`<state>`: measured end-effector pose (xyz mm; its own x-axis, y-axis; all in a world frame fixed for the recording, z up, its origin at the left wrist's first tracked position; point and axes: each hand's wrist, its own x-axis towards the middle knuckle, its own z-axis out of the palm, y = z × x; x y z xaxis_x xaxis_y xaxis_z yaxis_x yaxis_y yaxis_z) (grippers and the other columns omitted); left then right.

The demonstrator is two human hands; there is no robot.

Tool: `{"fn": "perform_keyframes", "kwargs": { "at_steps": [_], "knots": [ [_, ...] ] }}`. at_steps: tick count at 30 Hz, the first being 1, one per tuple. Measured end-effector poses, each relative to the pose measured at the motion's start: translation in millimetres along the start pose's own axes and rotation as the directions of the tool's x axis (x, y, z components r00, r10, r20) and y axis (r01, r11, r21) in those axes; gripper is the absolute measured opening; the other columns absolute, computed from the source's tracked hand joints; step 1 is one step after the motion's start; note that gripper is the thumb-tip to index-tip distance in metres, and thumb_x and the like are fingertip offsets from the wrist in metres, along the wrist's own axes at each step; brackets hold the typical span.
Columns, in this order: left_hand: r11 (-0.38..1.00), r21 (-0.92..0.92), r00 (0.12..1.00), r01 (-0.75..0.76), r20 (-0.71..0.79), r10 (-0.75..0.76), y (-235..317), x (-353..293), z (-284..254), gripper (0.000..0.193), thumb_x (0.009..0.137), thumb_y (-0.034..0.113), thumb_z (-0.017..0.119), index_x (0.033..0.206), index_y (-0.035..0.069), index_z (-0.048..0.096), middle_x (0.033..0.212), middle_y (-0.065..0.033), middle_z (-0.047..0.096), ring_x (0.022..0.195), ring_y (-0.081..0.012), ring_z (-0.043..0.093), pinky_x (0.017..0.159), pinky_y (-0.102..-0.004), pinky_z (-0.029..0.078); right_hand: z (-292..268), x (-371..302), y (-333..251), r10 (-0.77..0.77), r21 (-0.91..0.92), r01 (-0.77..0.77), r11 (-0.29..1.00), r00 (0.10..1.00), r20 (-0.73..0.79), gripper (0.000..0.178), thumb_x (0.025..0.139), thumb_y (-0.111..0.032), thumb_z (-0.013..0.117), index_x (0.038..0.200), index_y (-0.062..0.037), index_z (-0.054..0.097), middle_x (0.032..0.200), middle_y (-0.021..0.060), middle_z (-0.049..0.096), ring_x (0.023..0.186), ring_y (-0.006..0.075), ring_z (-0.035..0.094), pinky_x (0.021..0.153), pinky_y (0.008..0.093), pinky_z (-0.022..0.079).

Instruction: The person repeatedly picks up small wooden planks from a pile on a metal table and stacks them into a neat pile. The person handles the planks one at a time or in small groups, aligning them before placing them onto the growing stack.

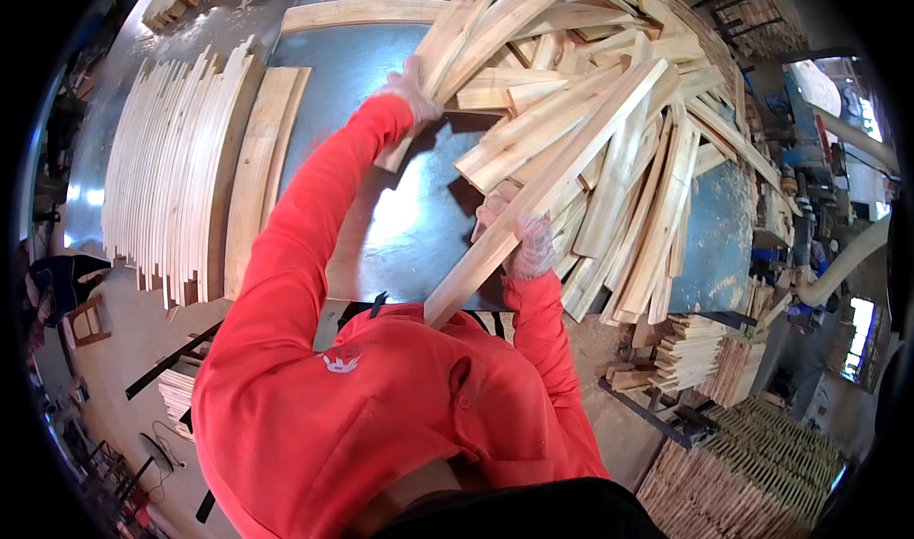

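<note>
My left hand, in a pale glove, is closed on the edge of a wooden board that slants over the table; a second board lies alongside it. My right hand, gloved too, grips a long wooden slat. One end of this slat reaches back close to my chest, and the other end points to the far right over a loose heap of boards. The slat partly covers my right fingers.
A neat row of slats on edge stands at the left of the dark table, with a flat board beside it. Another board lies across the back. Stacked wood sits on the floor at the lower right.
</note>
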<state>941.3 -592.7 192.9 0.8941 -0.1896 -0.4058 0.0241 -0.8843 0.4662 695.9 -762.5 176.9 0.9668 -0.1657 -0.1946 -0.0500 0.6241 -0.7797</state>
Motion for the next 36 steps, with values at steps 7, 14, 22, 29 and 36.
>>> {"fn": "perform_keyframes", "kwargs": {
  "at_steps": [7,14,22,29,36],
  "knots": [
    [0.326,-0.944,0.854,0.041,0.203,0.479,-164,-124,64,0.069,0.087,0.039,0.058,0.142,0.002,0.039,0.118,-0.0116,0.060,0.104,-0.0191,0.059,0.090,-0.0339,0.049,113,66,18,0.159,-0.864,-0.282,0.417,0.959,-0.236,0.116,0.079,-0.058,0.064,0.148,0.0083,-0.001,0.128,0.0313,0.052,0.117,0.0368,0.054,0.101,0.0393,0.041],
    [0.344,-0.930,0.988,0.132,0.094,-0.124,-225,-195,111,0.036,0.084,0.024,0.068,0.111,0.002,0.063,0.091,-0.0040,0.068,0.081,-0.0123,0.061,0.072,-0.0297,0.052,199,143,61,0.880,-0.785,0.605,-0.132,0.436,0.187,0.062,0.096,-0.050,0.034,0.136,-0.0045,0.047,0.116,0.0263,0.061,0.106,0.0400,0.060,0.093,0.0455,0.046],
    [0.899,-0.339,0.819,0.277,-0.406,-0.405,-205,-221,119,0.053,0.073,0.036,0.076,0.114,0.005,0.063,0.095,-0.0203,0.069,0.087,-0.0323,0.068,0.075,-0.0359,0.053,299,460,194,0.150,-0.717,0.417,-0.559,0.901,0.407,0.092,0.076,-0.057,0.067,0.146,-0.0102,0.028,0.140,0.0211,0.043,0.128,0.0379,0.043,0.099,0.0460,0.043],
    [0.465,-0.774,0.861,0.429,0.194,-0.471,-225,-228,51,0.054,0.062,0.025,0.083,0.110,0.007,0.067,0.088,-0.0153,0.071,0.080,-0.0240,0.070,0.074,-0.0334,0.054,331,462,232,0.396,-0.757,0.450,-0.473,0.876,0.274,0.112,0.067,-0.054,0.079,0.150,-0.0124,0.016,0.140,0.0226,0.043,0.131,0.0378,0.041,0.104,0.0463,0.040],
    [0.469,-0.797,0.699,0.381,-0.083,-0.710,-193,-261,9,0.037,0.072,0.028,0.079,0.098,0.005,0.069,0.078,-0.0130,0.070,0.075,-0.0172,0.070,0.069,-0.0322,0.054,324,459,204,0.385,-0.900,0.362,-0.243,0.887,0.253,0.118,0.058,-0.047,0.086,0.147,-0.0051,0.021,0.138,0.0228,0.046,0.127,0.0358,0.047,0.105,0.0414,0.040]
  ]
}}
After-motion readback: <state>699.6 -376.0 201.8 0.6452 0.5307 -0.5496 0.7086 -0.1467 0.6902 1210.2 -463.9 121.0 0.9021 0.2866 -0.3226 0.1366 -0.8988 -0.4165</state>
